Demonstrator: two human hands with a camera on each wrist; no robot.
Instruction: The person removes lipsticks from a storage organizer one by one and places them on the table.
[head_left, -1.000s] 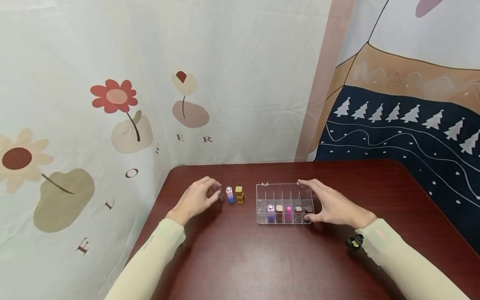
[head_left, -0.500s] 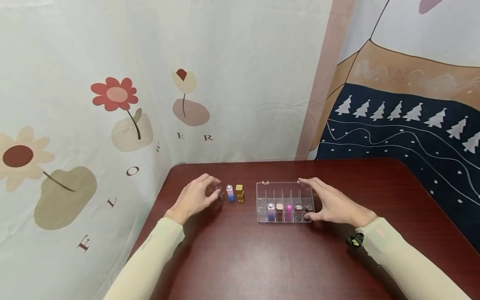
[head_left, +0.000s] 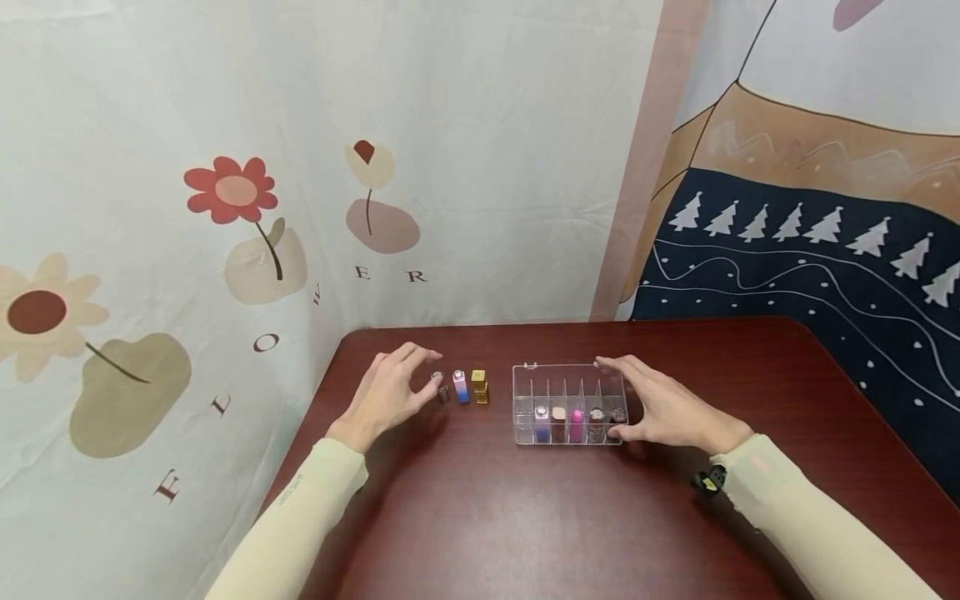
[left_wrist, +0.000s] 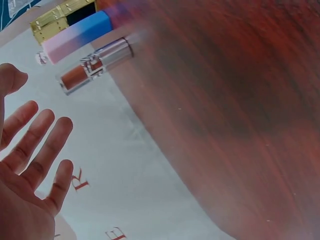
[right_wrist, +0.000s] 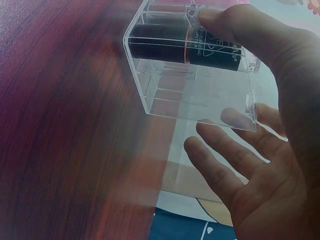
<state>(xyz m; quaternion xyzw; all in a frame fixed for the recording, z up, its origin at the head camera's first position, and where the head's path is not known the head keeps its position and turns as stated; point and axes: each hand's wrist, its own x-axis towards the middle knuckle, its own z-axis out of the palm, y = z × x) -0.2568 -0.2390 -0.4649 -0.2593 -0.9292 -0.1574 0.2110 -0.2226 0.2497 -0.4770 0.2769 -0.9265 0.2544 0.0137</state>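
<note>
My left hand hovers at the left with its fingers spread. In the left wrist view a clear lip gloss tube with brown-orange gloss stands just off the fingertips, nothing between them. Beside it, in a row, stand a pink-to-blue lipstick and a gold lipstick. My right hand holds the right end of a clear divided organizer, thumb at the front and fingers behind. Upright in its front row are a pink-and-blue lipstick, a bright pink one and a black lipstick near my thumb.
The dark red wooden table has rounded far corners. Behind it hangs a pale cloth printed with flowers, and at the right a navy cloth with white trees. The organizer's back-row dividers stand behind the lipsticks.
The left thumb and fingers, earlier close around the lip gloss tube, have spread and drawn off it, leaving it standing beside the others. The right hand and the organizer hold their place.
</note>
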